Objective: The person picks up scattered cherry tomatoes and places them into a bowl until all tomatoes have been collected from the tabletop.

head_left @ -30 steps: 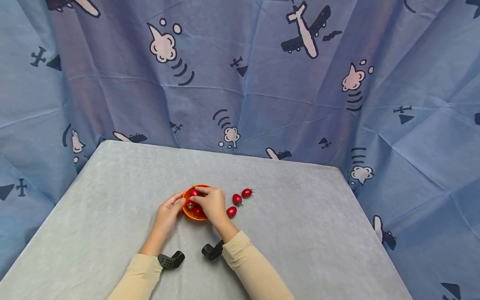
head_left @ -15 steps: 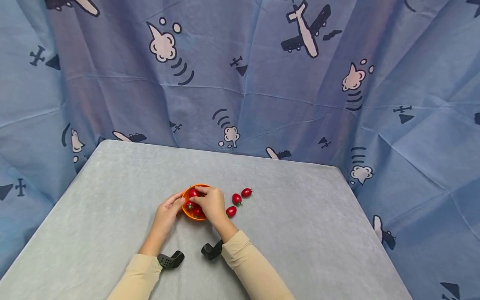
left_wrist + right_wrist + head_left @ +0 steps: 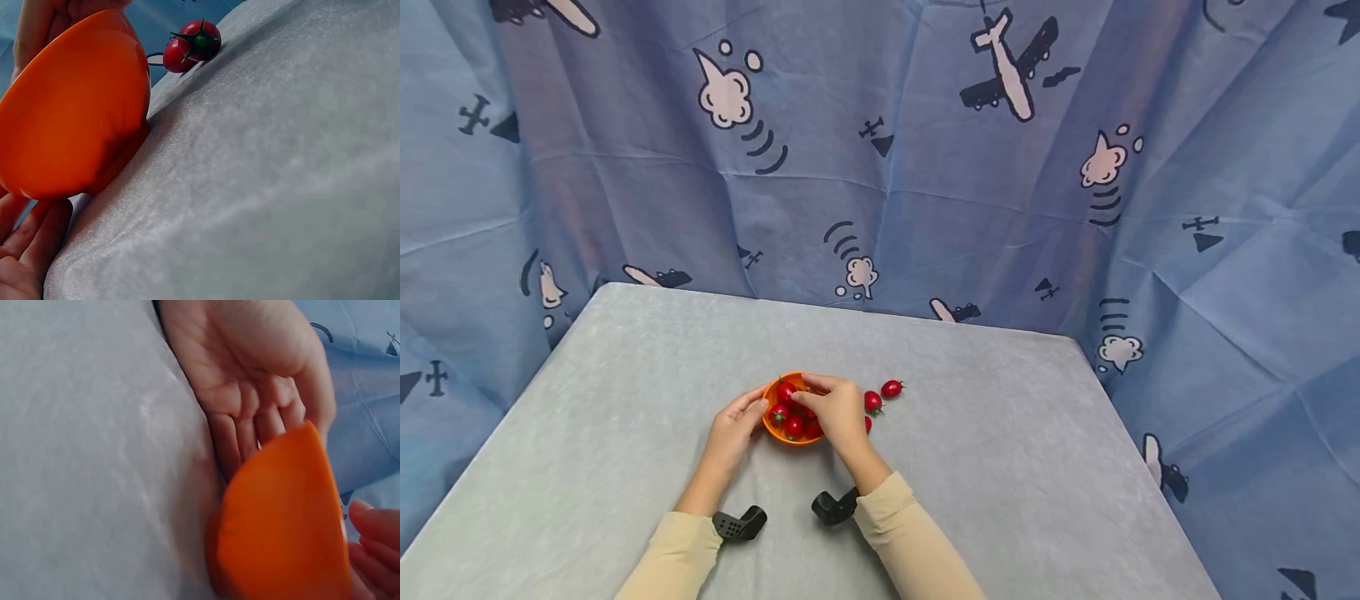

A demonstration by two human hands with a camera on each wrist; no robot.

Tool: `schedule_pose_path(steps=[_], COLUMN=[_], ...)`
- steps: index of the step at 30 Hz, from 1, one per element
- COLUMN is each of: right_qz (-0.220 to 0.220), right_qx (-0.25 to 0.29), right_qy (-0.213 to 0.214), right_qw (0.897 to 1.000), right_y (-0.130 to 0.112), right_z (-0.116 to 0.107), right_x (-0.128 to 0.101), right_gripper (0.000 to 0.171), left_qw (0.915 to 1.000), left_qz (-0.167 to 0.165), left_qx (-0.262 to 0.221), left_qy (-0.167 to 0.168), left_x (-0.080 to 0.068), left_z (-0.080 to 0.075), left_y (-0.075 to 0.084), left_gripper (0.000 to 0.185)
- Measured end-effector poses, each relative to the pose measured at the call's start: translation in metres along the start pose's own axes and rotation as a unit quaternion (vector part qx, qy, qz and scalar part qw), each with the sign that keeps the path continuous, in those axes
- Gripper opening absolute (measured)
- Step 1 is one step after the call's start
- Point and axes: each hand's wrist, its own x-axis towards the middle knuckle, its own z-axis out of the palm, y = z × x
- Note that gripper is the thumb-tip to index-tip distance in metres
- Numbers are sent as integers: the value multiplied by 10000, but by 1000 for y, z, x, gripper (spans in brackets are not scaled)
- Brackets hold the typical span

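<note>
An orange bowl (image 3: pixel 769 427) with several cherry tomatoes (image 3: pixel 793 427) in it rests on the table. My left hand (image 3: pixel 733 425) holds its left side, thumb up at the rim and the other fingers low against the outer wall, as the right wrist view shows. Above the bowl's right part is my right hand (image 3: pixel 841 412), thumb and forefinger reaching in over the rim with a gap between them. No tomato shows in that gap, and the hand's other fingers are partly hidden. Three loose cherry tomatoes (image 3: pixel 892 389) lie right of the bowl, the closest partly behind my right wrist.
A pale grey cloth covers the table (image 3: pixel 1000 450). Behind it hangs a blue curtain (image 3: pixel 820 108) printed with airplanes. Black wrist devices (image 3: pixel 741 523) sit on both wrists, near the beige cuffs.
My right hand has drawn slightly to the right, showing more of the tomatoes in the bowl and covering part of the nearest loose one. The left hand stays at the bowl.
</note>
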Motion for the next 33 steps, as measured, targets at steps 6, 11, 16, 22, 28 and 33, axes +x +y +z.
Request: schedule_pose_path(steps=[6, 11, 16, 22, 28, 33], right_qz=[80, 306, 421, 529, 583, 697], right_qx=[203, 558, 662, 489, 463, 460], right_qy=[55, 185, 407, 513, 575, 424], right_qw=[9997, 9978, 9961, 9961, 9956, 9956], right_y=[3, 9, 14, 25, 35, 43], right_z=[-15, -31, -50, -64, -71, -75], right_x=[-2, -3, -4, -7, -10, -11], right_gripper=[27, 24, 24, 27, 25, 31], left_qw=[10000, 10000, 10000, 10000, 10000, 10000], left_qz=[-10, -57, -53, -83, -42, -29], left_qx=[-28, -74, -65, -46, -9, -62], left_qy=[26, 10, -11, 2, 0, -23], left_x=[0, 0, -1, -1, -1, 0], left_z=[0, 1, 1, -1, -1, 0], left_y=[0, 0, 1, -1, -1, 0], left_gripper=[42, 41, 43, 44, 44, 43])
